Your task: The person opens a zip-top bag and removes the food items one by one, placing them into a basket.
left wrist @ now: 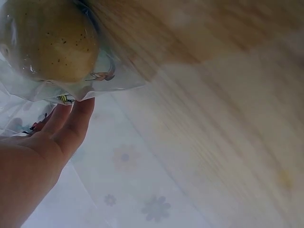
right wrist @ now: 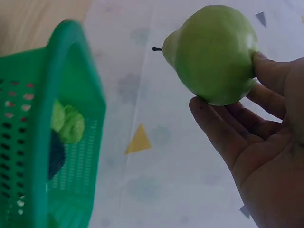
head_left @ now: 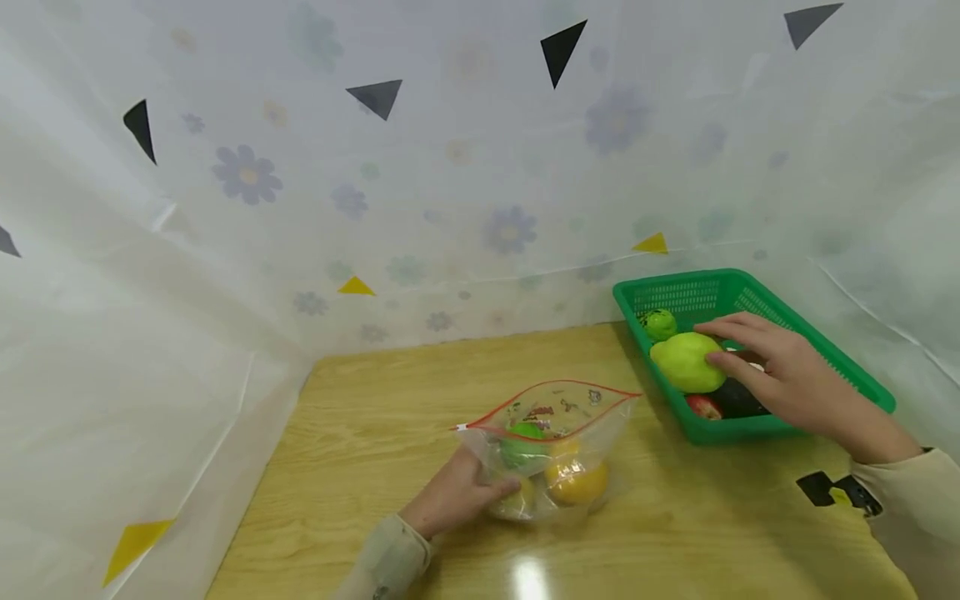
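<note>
On the wooden table [head_left: 360, 492], the left hand [head_left: 468, 492] holds one clear bag [head_left: 570, 404], its thumb in front and its other fingers behind, partly hidden by the film. The bag's red-edged mouth gapes upward, its long axis running left to right with the right end a little farther off; a white slider [head_left: 461, 427] sits at the left end. Small printed figures and red lettering mark the film, too small to read. At least three fruits show inside: one green [head_left: 525, 446], one orange [head_left: 577, 479], one yellow [head_left: 517, 500]. Farther right, the right hand [head_left: 787, 371] pinches one green pear [head_left: 686, 362] between thumb and fingertips, held up by the basket's left side. The pear lies on its side, long axis roughly level, stem end pointing left, away from the palm. In the one green basket [head_left: 738, 429] show a leafy green ball [head_left: 660, 325], a red piece [head_left: 705, 407] and a dark one [head_left: 738, 400]. Behind hangs a flowered sheet [head_left: 427, 225] with two yellow triangles [head_left: 356, 286] low down.
</note>
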Demonstrator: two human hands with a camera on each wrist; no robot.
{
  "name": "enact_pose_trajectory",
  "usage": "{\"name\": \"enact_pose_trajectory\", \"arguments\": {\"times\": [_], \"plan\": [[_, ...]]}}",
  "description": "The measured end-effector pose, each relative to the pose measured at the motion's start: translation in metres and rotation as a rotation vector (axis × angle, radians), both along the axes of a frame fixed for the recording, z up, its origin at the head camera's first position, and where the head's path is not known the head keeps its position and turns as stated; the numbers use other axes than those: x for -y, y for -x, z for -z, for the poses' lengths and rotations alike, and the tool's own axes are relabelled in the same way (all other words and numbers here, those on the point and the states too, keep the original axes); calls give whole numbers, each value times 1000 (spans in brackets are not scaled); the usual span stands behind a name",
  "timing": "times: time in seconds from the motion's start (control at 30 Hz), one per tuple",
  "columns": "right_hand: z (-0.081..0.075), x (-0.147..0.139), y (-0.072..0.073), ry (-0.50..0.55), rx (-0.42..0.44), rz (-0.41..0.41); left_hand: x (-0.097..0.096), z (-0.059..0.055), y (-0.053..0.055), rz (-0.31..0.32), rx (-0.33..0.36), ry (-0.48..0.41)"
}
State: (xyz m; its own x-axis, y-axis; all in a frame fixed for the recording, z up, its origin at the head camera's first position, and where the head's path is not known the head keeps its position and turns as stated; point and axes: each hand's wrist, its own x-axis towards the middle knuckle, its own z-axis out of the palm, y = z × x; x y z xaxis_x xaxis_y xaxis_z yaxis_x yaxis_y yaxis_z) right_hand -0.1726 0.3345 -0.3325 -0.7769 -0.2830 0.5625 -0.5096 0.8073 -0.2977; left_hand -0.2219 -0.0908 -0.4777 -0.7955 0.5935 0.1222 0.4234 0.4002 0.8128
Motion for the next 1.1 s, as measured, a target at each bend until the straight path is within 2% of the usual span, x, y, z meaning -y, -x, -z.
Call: {"name": "enact_pose_trajectory", "arguments": {"times": [0.2, 0.4, 0.57, 0.7, 0.77, 0.87, 0.97, 1.03, 1.1], "plan": [[36, -31, 16, -114, 35, 108, 3, -2, -1, -3, 2, 14], [67, -51, 28, -165, 140, 170, 3, 0, -1, 6, 5, 13], [79, -58, 35, -165, 237, 244, 2, 0, 1, 11, 2, 18], [82, -62, 36, -150, 289, 297, 1, 0, 2, 10, 9, 14], [82, -62, 37, -180, 299, 317, 1, -1, 1, 4, 15, 10], [80, -55, 34, -287, 220, 328, 0, -2, 0, -5, 27, 8], [78, -35, 28, -372, 51, 302, 0, -2, -1, -7, 35, 9], [73, -15, 24, -368, -96, 243, -1, -1, -1, -5, 36, 7], [64, 10, 21, -333, -223, 142, -1, -1, -1, -2, 29, 7]]}}
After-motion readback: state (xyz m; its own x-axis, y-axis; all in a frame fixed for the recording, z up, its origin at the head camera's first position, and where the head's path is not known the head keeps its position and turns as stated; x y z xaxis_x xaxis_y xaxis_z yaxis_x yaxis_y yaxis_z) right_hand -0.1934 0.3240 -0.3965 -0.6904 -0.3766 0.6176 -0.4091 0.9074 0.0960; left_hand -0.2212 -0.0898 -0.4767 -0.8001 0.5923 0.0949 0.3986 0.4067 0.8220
